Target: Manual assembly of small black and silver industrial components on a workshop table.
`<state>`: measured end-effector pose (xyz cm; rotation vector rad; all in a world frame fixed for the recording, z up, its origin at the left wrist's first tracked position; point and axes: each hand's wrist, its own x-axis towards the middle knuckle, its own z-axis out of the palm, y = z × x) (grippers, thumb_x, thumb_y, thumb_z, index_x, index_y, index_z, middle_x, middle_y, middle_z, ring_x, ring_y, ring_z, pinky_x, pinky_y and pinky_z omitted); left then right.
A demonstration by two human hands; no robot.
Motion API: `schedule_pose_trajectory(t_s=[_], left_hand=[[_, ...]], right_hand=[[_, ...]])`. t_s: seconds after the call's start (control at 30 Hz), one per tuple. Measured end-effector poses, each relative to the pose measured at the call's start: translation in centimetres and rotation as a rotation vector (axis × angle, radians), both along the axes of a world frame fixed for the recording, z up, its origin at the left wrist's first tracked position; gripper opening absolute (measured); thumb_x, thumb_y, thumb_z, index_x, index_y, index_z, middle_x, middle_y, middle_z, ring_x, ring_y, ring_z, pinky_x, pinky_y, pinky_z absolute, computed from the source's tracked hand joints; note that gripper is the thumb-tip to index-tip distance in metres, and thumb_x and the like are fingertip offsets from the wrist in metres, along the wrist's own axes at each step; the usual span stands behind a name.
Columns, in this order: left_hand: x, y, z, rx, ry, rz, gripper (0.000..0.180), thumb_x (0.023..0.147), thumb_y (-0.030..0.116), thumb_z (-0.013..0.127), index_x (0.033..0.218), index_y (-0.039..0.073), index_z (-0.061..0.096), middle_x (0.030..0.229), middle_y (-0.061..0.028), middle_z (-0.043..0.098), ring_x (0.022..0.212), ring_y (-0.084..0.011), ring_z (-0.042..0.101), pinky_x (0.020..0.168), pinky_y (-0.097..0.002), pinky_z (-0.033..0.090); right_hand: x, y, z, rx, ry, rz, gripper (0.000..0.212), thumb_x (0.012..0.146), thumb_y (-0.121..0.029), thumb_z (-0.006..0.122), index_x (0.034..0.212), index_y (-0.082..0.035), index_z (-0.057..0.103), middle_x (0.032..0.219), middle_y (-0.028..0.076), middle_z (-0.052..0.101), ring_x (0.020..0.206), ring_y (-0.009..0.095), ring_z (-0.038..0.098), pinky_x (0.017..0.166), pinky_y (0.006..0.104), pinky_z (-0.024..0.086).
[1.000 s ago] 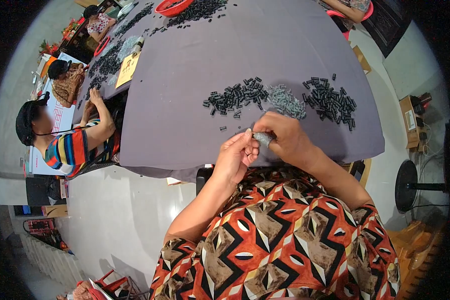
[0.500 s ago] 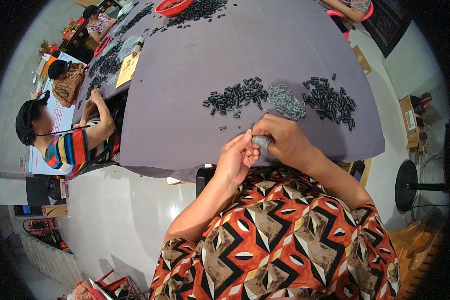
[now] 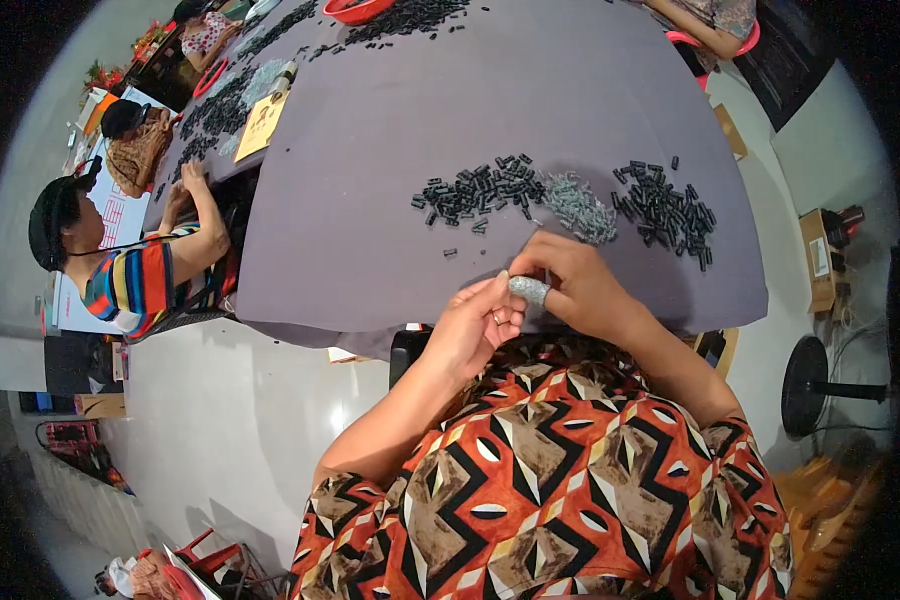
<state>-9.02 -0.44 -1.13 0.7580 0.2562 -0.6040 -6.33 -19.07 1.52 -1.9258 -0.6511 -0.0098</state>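
Just above the near edge of the grey-covered table, both my hands meet fingertip to fingertip. My left hand (image 3: 475, 320) is closed in a pinch, a ring on one finger; whatever it grips is too small or hidden to name. My right hand (image 3: 575, 280) is curled with bent fingers, and a silver-grey wrap (image 3: 530, 290) covers what looks like its thumb. What its fingertips hold cannot be made out. Beyond them lies a pile of small clear-grey pieces (image 3: 580, 208), between a left pile of short black tubular pieces (image 3: 485, 190) and a right black pile (image 3: 665, 210).
A loose black piece (image 3: 450, 252) lies left of the piles. A red basket (image 3: 358, 10) stands at the far edge beside more black pieces (image 3: 410, 20). Several people sit around, one in a striped shirt (image 3: 150, 275) at the left. A yellow card (image 3: 261, 126) lies there.
My right fingers have lifted and opened slightly away from the left fingertips, showing more of the silver-grey wrap. The view has shifted a little; the piles look unchanged.
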Motion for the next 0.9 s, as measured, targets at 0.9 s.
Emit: schedule_pose_trajectory(t_s=[0.9], left_hand=[[1.0,7.6,-0.4,0.263,-0.285,0.131,0.026,0.097,0.017,0.056,0.11,-0.003,0.064,0.089,-0.0094,0.069,0.071,-0.014,0.067,0.065,-0.0262,0.056]], right_hand=[[6.3,7.7,-2.3,-0.43,-0.318,0.178,0.021,0.075,-0.002,0.059,0.095,-0.002,0.063,0.09,0.013,0.058,0.087,0.033,0.061,0.072,0.0419,0.05]])
